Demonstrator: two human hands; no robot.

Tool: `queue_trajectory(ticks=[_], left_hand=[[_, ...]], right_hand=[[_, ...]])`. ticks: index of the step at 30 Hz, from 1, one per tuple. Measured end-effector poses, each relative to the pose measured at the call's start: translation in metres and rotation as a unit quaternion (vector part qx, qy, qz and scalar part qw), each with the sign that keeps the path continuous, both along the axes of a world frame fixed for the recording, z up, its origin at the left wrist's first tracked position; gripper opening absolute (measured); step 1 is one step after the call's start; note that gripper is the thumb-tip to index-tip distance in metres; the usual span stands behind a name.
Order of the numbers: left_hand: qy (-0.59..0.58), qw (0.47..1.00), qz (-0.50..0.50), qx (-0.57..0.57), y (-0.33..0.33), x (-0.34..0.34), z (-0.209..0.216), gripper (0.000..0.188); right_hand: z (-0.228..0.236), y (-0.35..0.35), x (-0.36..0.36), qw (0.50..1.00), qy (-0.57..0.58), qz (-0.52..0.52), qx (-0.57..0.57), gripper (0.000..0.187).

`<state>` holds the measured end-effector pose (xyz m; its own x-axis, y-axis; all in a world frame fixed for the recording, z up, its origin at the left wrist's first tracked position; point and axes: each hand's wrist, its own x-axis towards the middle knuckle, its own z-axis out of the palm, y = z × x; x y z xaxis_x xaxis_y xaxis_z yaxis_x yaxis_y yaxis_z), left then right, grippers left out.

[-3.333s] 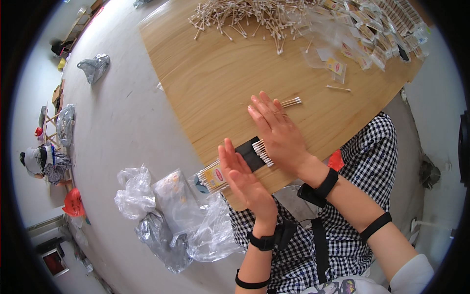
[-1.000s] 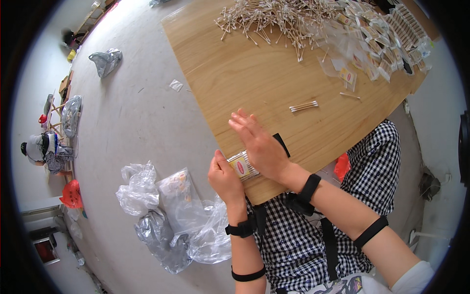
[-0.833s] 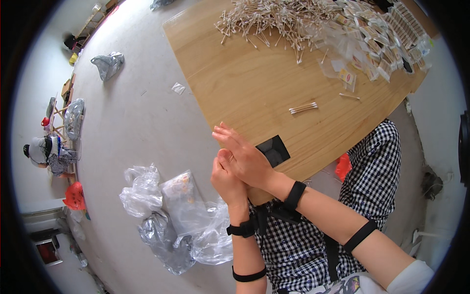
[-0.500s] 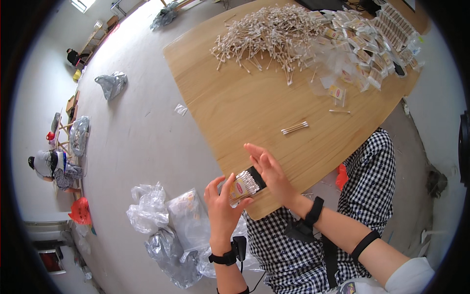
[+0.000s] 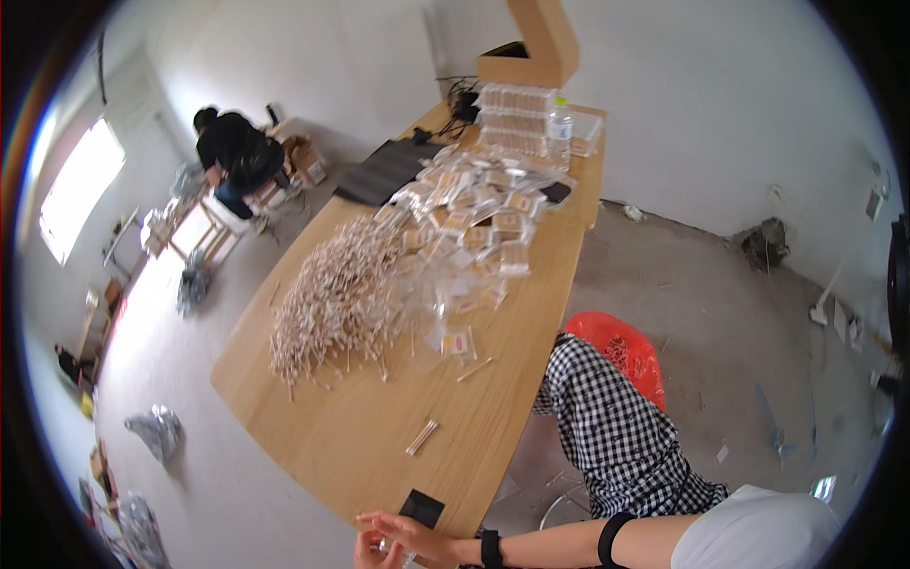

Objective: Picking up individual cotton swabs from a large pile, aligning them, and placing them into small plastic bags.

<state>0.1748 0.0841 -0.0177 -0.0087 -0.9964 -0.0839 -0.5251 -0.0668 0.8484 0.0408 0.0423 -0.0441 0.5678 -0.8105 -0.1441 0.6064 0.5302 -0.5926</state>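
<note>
At the bottom edge, my right hand [image 5: 422, 539] reaches across with its fingers stretched out over my left hand [image 5: 368, 552]. Only some fingers of the left hand show, curled around a clear pack of cotton swabs [image 5: 384, 546], which is mostly hidden between the hands. A flat black piece [image 5: 422, 509] lies on the table corner just beyond the right hand. A few cotton swabs [image 5: 423, 437] lie together farther up the wooden table [image 5: 351, 455]. One single swab [image 5: 477, 369] rests beyond them.
A big heap of loose cotton swabs [image 5: 336, 294] covers the table's left middle. Filled packs [image 5: 474, 204] pile behind it, near a water bottle [image 5: 559, 137] and an open cardboard box [image 5: 526, 71]. A red stool [image 5: 626, 351] stands at right. Another person [image 5: 242, 156] sits far left.
The view has swung toward the far end of the table, so my hands now sit at the lower edge. My right hand has come over the left, and the pack is largely covered.
</note>
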Motion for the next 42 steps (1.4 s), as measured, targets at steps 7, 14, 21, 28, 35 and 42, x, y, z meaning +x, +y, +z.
queue_trajectory(ticks=[7,14,21,28,35,42], left_hand=[[-0.030,0.999,0.032,0.030,-0.022,0.004,-0.005,0.028],[0.037,0.937,0.267,0.224,0.033,0.001,0.086,0.026],[0.102,0.975,0.197,0.006,0.022,-0.095,0.100,0.026],[0.102,0.947,0.225,-0.206,-0.018,-0.165,0.053,0.029],[0.243,0.942,0.216,-0.080,-0.043,-0.185,0.041,0.024],[0.279,0.937,0.200,-0.058,-0.038,-0.178,0.039,0.026]], right_hand=[[0.015,-0.008,-0.044,0.954,0.177,-0.128,-0.206,0.059],[0.017,-0.002,-0.146,0.963,0.180,-0.121,-0.158,0.036],[0.062,0.027,-0.131,0.958,0.177,0.013,-0.223,0.046],[0.052,-0.031,-0.157,0.935,0.228,-0.024,-0.271,0.035],[0.045,-0.068,-0.201,0.974,0.136,0.110,-0.142,0.040],[0.050,-0.080,-0.207,0.960,0.170,0.144,-0.168,0.052]])
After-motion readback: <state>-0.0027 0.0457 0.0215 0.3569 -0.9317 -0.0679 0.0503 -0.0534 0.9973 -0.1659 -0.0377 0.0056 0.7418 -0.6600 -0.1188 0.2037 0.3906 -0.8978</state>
